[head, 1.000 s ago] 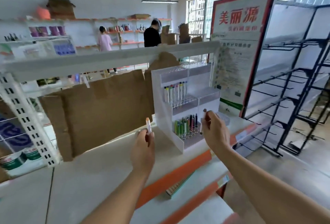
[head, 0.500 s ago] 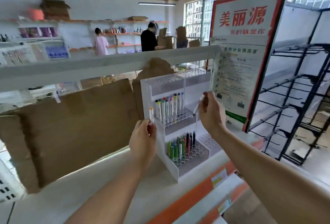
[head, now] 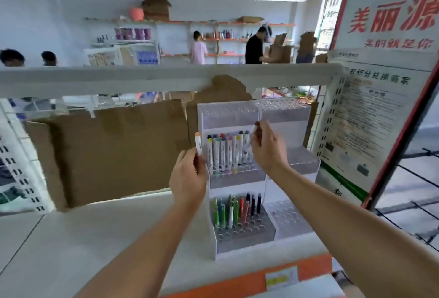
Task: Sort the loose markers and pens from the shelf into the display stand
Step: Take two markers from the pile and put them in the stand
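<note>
A white tiered display stand [head: 228, 117] stands on the shelf [head: 95, 238]. Its middle tier carries a row of white markers with coloured caps [head: 225, 150], and its bottom tier carries several coloured pens [head: 235, 209]. My left hand [head: 188, 179] holds a white marker with an orange cap [head: 198, 143] upright, just left of the stand. My right hand [head: 267, 148] pinches a pale marker [head: 253, 132] at the right end of the middle row, tilted with its lower end down among the markers.
Brown cardboard [head: 114, 150] leans against the back of the shelf, under a white crossbar [head: 142, 78]. A red-framed poster [head: 380, 83] stands to the right, with black wire racks [head: 415, 214] beyond it. Several people stand at far shelves.
My right hand has brought its marker left and down to the end of the middle row. My left hand stays beside the stand with its orange-capped marker. The camera has moved closer.
</note>
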Demonstrator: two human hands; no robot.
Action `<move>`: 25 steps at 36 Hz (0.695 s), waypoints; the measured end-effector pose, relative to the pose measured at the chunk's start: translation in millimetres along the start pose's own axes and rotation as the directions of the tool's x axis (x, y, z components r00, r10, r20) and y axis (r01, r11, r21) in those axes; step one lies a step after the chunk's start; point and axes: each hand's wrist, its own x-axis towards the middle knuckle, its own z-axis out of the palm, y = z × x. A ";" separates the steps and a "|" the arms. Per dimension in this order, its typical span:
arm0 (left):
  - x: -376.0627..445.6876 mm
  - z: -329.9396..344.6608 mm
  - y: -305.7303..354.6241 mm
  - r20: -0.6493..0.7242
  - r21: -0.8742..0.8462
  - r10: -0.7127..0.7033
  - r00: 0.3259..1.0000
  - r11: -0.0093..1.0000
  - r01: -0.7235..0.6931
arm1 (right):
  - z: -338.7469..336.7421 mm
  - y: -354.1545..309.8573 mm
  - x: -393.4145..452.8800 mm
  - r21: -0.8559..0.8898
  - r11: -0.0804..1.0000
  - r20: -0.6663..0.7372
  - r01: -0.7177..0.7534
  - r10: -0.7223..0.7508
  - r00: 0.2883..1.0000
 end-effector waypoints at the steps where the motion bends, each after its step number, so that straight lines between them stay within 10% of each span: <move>1: -1.3 0.4 1.8 -0.015 0.004 -0.011 1.000 1.000 0.012 | 0.7 2.2 2.0 -0.002 1.000 0.031 0.005 -0.005 1.000; 25: -4.2 6.7 4.4 -0.044 0.028 -0.014 0.999 1.000 0.015 | 22.9 16.3 6.1 -0.251 0.968 0.259 -0.021 0.088 0.962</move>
